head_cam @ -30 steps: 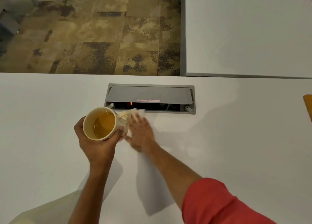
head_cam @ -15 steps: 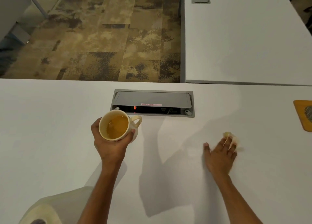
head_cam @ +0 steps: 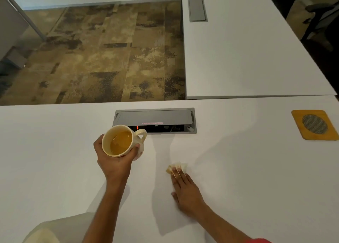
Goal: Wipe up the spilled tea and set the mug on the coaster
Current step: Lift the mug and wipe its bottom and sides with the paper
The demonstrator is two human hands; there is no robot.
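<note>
Above table (head_cam: 55,160), left hand (head_cam: 113,162) grips mug (head_cam: 122,142), tea (head_cam: 121,142) inside.

The mug (head_cam: 118,141) is left of the tissue (head_cam: 177,167); the coaster (head_cam: 314,124) lies far right on the table (head_cam: 55,151).

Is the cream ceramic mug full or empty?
Partly full. The cream ceramic mug, gripped by the left hand, holds amber tea well below its rim.
</note>
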